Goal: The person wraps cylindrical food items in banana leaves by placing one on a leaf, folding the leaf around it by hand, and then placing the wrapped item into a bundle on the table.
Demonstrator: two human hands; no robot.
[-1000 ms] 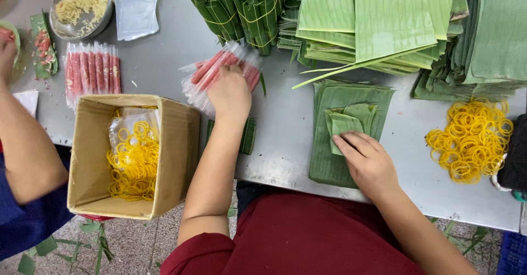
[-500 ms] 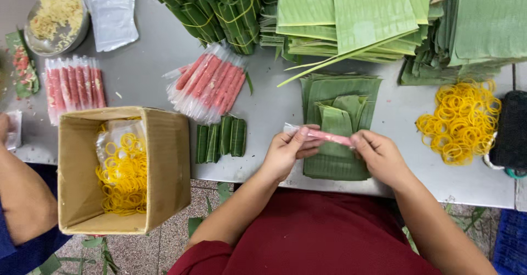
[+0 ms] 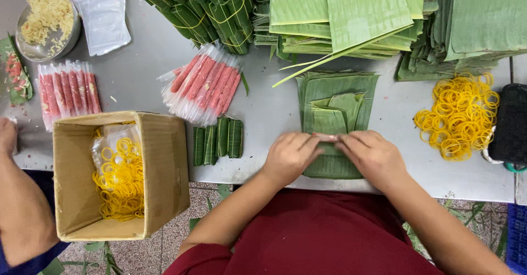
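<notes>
Compared with half a second earlier, both hands brought closer together and lower over the stack of cut green banana-leaf pieces (image 3: 329, 115), with far less of the thin pink sausage stick in clear plastic wrap (image 3: 328, 137) left showing. Left hand (image 3: 288, 155) at nine o'clock of the stick, right hand (image 3: 374, 157) at three o'clock, fingers of both pinched narrow on its ends, holding it flat across the leaf stack's near part. Judged light, soft and bendable, its wrap probably slippery; best gripped at both ends rather than squeezed mid-length. At nine o'clock of the left hand, four small rolled green leaf bundles (image 3: 217, 141); beyond these at eleven o'clock, a fanned pile of wrapped pink sticks (image 3: 204, 87). At three o'clock, a heap of yellow rubber bands (image 3: 457, 115). At eight o'clock, an open brown cardboard box (image 3: 159, 170) with more bands inside. Another person's forearm (image 3: 22, 209) at far left.
</notes>
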